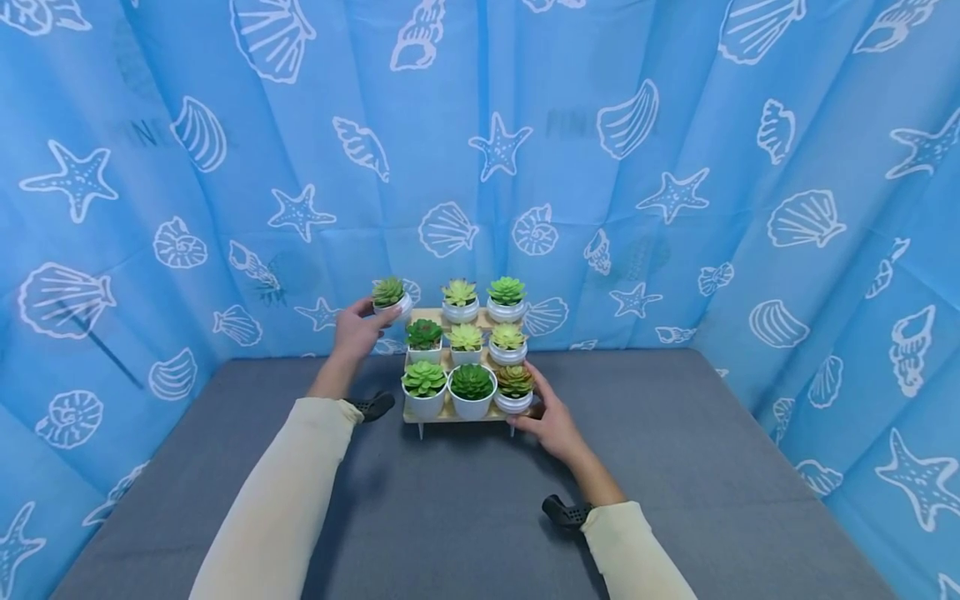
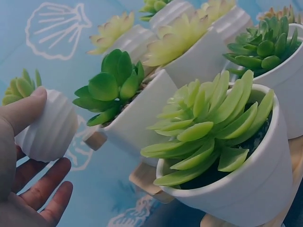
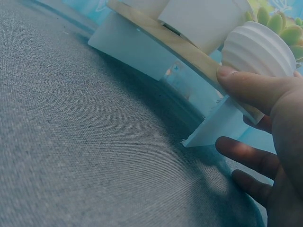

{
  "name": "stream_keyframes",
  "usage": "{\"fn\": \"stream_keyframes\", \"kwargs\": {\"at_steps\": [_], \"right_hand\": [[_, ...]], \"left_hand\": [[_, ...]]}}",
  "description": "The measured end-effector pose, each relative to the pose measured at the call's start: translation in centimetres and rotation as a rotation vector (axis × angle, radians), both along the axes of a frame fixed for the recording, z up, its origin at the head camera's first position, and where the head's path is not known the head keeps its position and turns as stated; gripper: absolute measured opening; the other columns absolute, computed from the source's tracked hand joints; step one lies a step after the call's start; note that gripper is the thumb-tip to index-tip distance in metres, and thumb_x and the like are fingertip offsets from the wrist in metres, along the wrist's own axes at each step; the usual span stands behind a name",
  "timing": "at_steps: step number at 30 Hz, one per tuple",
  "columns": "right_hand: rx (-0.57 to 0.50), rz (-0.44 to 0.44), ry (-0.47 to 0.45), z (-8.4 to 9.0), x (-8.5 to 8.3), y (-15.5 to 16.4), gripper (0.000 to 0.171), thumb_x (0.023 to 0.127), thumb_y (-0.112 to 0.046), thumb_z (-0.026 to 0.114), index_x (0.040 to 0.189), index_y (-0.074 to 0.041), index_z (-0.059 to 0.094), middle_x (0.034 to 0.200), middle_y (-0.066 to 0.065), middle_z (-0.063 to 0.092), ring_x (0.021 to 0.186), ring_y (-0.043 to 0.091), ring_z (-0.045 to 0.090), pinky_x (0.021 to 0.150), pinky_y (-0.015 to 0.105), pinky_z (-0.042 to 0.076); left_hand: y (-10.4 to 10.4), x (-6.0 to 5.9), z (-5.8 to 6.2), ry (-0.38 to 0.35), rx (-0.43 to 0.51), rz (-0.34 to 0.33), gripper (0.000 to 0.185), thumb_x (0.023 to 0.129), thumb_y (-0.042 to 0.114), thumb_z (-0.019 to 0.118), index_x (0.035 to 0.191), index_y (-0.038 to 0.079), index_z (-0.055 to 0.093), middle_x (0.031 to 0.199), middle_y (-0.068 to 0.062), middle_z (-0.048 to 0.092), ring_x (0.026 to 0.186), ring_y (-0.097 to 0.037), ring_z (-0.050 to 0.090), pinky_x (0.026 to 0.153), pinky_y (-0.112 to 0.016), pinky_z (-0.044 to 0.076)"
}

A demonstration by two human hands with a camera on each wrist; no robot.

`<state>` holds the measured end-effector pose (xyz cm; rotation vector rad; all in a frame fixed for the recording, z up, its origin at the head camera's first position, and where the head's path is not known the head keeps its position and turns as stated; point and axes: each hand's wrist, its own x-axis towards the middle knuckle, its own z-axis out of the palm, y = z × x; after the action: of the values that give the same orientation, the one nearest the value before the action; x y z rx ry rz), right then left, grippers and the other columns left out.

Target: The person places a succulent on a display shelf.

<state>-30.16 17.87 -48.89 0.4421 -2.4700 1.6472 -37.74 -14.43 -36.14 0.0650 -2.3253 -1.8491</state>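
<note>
Pot held off the stand's back-left corner

Left hand point(image 1: 360, 329) grips a ribbed pot point(image 1: 393, 305) with a small green succulent, thumb on top of the ribs, fingers curled below; the pot is in the air, just left of the stand's point(image 1: 442, 412) back row. Right hand point(image 1: 553, 421) pinches the stand's front right corner, thumb on the board edge beside a second ribbed pot point(image 1: 514, 402), fingers loosely curled under the board.

Key relation: the back row has two pots, the rows in front three each, so the open back-left slot lies just right of the held pot. The left hand is the nearer one by far; the right is at the opposite corner. The held pot's axis looks near upright in the head view.

Left wrist view shows the thumb point(image 2: 26, 111) pressed on the pot's point(image 2: 49, 130) ribs and a clear gap to the next pot point(image 2: 137, 111), which the head view blurs. It hides the empty slot. Right wrist view shows the thumb point(image 3: 251, 87) on the board and the stand's clear leg point(image 3: 218, 127) resting on the grey cloth point(image 3: 85, 156).
</note>
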Motion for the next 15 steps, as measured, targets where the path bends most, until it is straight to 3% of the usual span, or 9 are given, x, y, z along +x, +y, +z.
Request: {"fn": "stream_keyframes", "kwargs": {"at_steps": [7,15], "right_hand": [[0.012,-0.002,0.0,0.1,0.1,0.0,0.095,0.08,-0.009,0.081,0.155,-0.027,0.025,0.14,0.018,0.049,0.1,0.028,0.059,0.08,0.04,0.048],[0.015,-0.006,-0.001,0.2,0.1,0.0,0.095,0.08,-0.01,0.081,0.155,-0.027,0.024,0.14,0.018,0.049,0.097,0.029,0.06,0.079,0.04,0.048]], "left_hand": [[0.7,0.1,-0.2,-0.015,-0.037,-0.016,0.066,0.089,0.032,0.072,0.142,0.002,0.047,0.139,-0.019,0.049,0.118,-0.034,0.054,0.095,-0.045,0.047],[1.2,0.1,0.0,-0.011,-0.009,-0.038,0.067,0.089,0.026,0.072,0.145,0.005,0.043,0.143,-0.02,0.044,0.125,-0.034,0.048,0.097,-0.047,0.045]]}}
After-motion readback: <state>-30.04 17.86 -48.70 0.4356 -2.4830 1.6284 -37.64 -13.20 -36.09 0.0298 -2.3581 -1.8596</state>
